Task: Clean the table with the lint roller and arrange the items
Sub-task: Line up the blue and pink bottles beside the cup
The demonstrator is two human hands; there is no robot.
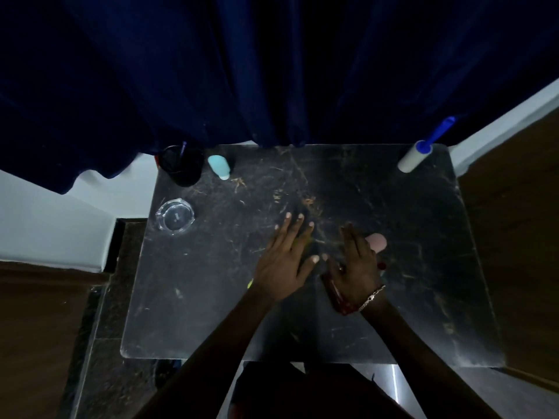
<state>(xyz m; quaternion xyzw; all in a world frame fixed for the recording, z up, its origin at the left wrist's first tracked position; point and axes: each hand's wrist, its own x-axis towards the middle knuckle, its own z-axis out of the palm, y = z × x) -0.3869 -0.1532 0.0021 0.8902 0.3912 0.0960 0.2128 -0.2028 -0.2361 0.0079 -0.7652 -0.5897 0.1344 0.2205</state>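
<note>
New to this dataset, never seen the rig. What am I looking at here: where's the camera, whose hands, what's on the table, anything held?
There is no robot here. A person wears one wide-angle camera on the head, looking forward and down, so you see their own arms reaching in from the bottom edge.

The left hand lies flat and spread over the dark table. The right hand, with a bracelet at the wrist, is beside it. A pink object shows just past the right hand; whether the hand grips it cannot be told.

On the table: a lint roller with a blue handle at the far right corner, untouched; a black cup and a light blue bottle at the far left; a clear glass dish nearer on the left. Bits of debris lie scattered mid-table. A dark blue curtain hangs behind.
</note>
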